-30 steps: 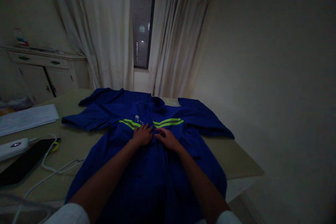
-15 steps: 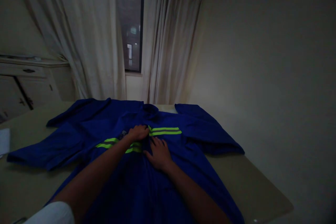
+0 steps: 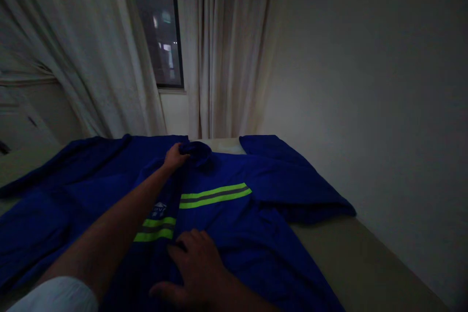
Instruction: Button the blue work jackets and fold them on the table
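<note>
A blue work jacket (image 3: 226, 224) lies spread out, front side up, with yellow-green and grey reflective bands across the chest and a small white print on one side. My left hand (image 3: 176, 157) has its fingers closed on the edge of the jacket's collar (image 3: 199, 152). Nearer to me, my right hand (image 3: 201, 263) rests over the jacket front just below the bands, thumb and fingers apart. My left forearm hides part of the chest and one sleeve.
The jacket lies on a pale table (image 3: 336, 243). Along its right side runs a plain wall (image 3: 365, 107). Behind are long light curtains (image 3: 230, 58) and a dark window (image 3: 161, 34). A cabinet (image 3: 36, 117) stands at the far left.
My left hand has gone from the chest band up to the collar and gripped it. My right hand has come down the front, nearer to me. The camera view has shifted.
</note>
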`<state>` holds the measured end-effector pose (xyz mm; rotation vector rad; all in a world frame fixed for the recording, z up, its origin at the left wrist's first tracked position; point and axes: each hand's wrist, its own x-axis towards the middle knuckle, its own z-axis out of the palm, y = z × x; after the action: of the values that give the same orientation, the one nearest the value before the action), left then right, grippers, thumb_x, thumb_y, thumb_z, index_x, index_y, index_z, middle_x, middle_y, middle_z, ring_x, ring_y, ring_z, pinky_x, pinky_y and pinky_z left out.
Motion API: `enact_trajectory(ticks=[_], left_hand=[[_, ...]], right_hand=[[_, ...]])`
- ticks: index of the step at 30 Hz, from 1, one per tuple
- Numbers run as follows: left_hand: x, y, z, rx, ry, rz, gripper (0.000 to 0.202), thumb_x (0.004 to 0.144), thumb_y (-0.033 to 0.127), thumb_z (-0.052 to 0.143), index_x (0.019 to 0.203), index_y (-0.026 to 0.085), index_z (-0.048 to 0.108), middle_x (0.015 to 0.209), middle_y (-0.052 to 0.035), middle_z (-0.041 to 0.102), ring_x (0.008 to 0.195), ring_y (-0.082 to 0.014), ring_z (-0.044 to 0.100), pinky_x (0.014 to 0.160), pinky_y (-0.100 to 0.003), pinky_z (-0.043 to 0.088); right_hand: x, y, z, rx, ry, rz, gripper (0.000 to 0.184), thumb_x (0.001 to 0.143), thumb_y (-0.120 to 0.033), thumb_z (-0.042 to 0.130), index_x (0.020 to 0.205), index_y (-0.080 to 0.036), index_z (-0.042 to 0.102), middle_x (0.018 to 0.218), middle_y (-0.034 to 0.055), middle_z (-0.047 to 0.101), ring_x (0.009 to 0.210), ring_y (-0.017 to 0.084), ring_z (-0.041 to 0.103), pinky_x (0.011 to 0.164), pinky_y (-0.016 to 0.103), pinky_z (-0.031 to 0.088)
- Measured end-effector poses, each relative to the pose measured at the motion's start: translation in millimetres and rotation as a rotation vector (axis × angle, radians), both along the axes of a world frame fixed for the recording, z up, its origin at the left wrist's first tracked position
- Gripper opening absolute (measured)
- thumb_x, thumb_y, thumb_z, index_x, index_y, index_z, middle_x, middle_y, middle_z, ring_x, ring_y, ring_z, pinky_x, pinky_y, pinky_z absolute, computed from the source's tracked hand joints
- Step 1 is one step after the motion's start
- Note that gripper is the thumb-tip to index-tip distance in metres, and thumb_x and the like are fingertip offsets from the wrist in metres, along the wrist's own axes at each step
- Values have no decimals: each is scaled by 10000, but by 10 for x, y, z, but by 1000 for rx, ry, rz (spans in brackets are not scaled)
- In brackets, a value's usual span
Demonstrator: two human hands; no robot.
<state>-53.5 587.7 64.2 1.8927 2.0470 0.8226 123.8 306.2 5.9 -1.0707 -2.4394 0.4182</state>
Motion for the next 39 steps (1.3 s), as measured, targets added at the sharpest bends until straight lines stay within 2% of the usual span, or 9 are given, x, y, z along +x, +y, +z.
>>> enact_trajectory(ticks=[5, 10, 13, 17, 21, 25, 30, 34, 39], left_hand=[[-292, -28, 184, 121, -33, -309, 321, 767, 389, 704, 1005, 182, 764, 980, -55, 773, 975, -259, 702, 868, -323, 539], [-556, -187, 356, -492, 250, -723, 363, 608, 518, 823, 822, 229, 778, 801, -27, 754, 794, -258, 701, 750, -323, 531], [-368, -212, 359, -426, 438, -607, 509, 893, 622, 519, 802, 184, 764, 838, -109, 758, 839, -290, 720, 802, -362, 540], [115, -227, 126, -45, 489, -412, 617, 936, 581, 513, 1333, 125, 639, 1372, -207, 662, 1272, -337, 630, 1045, -406, 490], [309, -175, 14, -373, 512, -447, 698, 756, 490, 792, 1351, 158, 640, 1386, -178, 675, 1255, -340, 654, 993, -383, 535], [248, 28, 351, -401, 521, -554, 412, 641, 283, 868, 1033, 204, 770, 1071, -58, 801, 1060, -286, 735, 884, -288, 550], [283, 140, 735, -184, 627, -393, 398, 695, 416, 852, 1024, 205, 778, 1029, -102, 789, 1080, -345, 716, 896, -358, 532], [344, -174, 402, 90, 680, -143, 599, 821, 403, 765, 1361, 173, 645, 1405, -217, 627, 1330, -403, 547, 1065, -492, 442], [353, -874, -100, 134, 590, -97, 766, 992, 461, 525, 1642, 146, 270, 1667, -221, 331, 1468, -386, 378, 1146, -554, 360]], right_hand=[[-73, -93, 74, 43, 51, 43, 889, 888, -870, 469, 1493, -220, 483, 1289, 108, 674, 1161, 306, 614, 1055, 493, 472], [-218, -216, 37, 97, -25, 236, 711, 964, -805, 412, 1409, -271, 557, 1340, 90, 660, 1164, 271, 631, 999, 436, 501], [-270, -221, -15, 101, -37, 224, 703, 964, -797, 427, 1376, -249, 582, 1351, 109, 649, 1181, 286, 619, 1006, 459, 499], [-255, -179, -35, 117, -4, 251, 714, 963, -799, 430, 1367, -231, 585, 1328, 87, 665, 1165, 268, 622, 1003, 426, 511], [-259, -132, -72, 126, -17, 263, 731, 927, -831, 459, 1299, -225, 629, 1267, 68, 700, 1109, 255, 651, 950, 391, 545], [-268, -92, -59, 153, -21, 259, 596, 979, -748, 481, 1252, -249, 658, 1264, 55, 712, 1140, 244, 659, 977, 383, 538], [-168, -38, 297, 145, 55, 192, 600, 988, -714, 506, 1318, -227, 625, 1371, 77, 662, 1253, 259, 604, 1086, 416, 485], [15, -102, 518, 61, 33, 57, 641, 963, -714, 542, 1343, -203, 613, 1449, 138, 596, 1332, 320, 544, 1141, 509, 432], [353, -412, 324, -133, -41, -112, 808, 846, -693, 705, 1453, -185, 542, 1516, 173, 530, 1376, 377, 489, 1147, 563, 406]])
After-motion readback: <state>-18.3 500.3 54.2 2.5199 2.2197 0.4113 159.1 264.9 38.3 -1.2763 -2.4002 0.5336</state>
